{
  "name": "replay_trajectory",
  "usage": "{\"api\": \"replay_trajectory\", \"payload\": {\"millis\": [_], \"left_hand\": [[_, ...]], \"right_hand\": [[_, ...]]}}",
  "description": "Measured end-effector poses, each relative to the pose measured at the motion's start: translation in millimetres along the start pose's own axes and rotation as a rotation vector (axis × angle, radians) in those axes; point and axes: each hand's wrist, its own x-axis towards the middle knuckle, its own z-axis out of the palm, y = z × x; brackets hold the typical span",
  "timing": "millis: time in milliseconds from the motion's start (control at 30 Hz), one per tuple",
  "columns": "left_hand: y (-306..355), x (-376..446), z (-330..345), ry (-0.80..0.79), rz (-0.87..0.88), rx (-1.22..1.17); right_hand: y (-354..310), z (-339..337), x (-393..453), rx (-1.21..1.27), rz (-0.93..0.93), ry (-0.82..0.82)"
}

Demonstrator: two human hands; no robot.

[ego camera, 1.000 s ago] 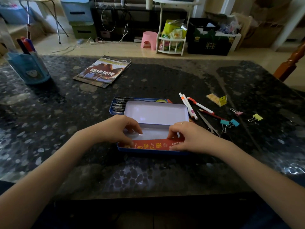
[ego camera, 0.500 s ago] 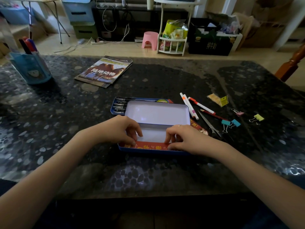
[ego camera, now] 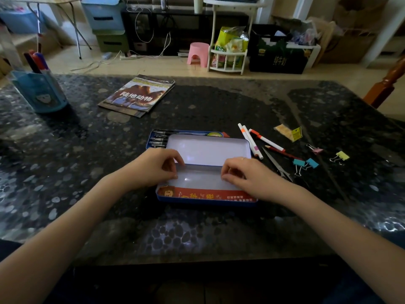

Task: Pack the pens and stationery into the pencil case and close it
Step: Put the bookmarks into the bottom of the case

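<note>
We judge the pencil case point(ego camera: 206, 172) light, stiff tin; both hands' curled fingers point(ego camera: 173, 170) pinch its inner tray's ends at nine and three o'clock.

**Materials and finish, as seen**

Desk point(ego camera: 219, 110): dark speckled stone look, glossy, with window glare. Pencil case point(ego camera: 206, 197): thin painted metal, blue rim; white inner faces smooth with a soft sheen; printed red strip along near edge. Pens point(ego camera: 252, 141): smooth white plastic barrels. Scissors point(ego camera: 277, 164): bare grey metal. Binder clips point(ego camera: 312, 163): coloured painted bodies, wire handles. Magazine point(ego camera: 138, 96): glossy paper cover. Pen holder point(ego camera: 43, 95): blue, smooth, probably plastic. Stool point(ego camera: 198, 53): pink moulded plastic.
</note>
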Motion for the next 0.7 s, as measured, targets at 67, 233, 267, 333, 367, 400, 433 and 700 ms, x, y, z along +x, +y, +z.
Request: {"api": "replay_trajectory", "payload": {"millis": [67,233,267,333,367,400,433,700], "left_hand": [[-3.4,1.1,-0.3,0.148,-0.028,-0.018],[-12.3,5.0,0.6,0.276,-0.182,-0.092],[-13.1,5.6,1.3,0.265,-0.211,-0.102],[-13.7,7.0,2.6,0.251,-0.239,-0.13],[-13.4,7.4,3.1,0.244,-0.241,-0.136],[-13.0,7.6,3.7,0.236,-0.241,-0.137],[-12.5,7.5,4.2,0.23,-0.241,-0.138],[-9.8,6.2,1.9,0.193,-0.275,-0.165]], "right_hand": [[4.9,-9.7,3.1,-0.066,0.033,0.186],[22.2,-37.3,-0.2,-0.236,0.385,0.264],[24.9,-40.2,-2.0,-0.235,0.45,0.213],[27.4,-43.8,-4.0,-0.22,0.544,0.119],[27.3,-44.7,-4.2,-0.228,0.572,0.074],[28.0,-44.4,-3.4,-0.243,0.597,0.033],[28.0,-43.4,-2.4,-0.265,0.621,-0.001],[26.5,-35.9,2.1,-0.102,0.666,-0.01]]}}
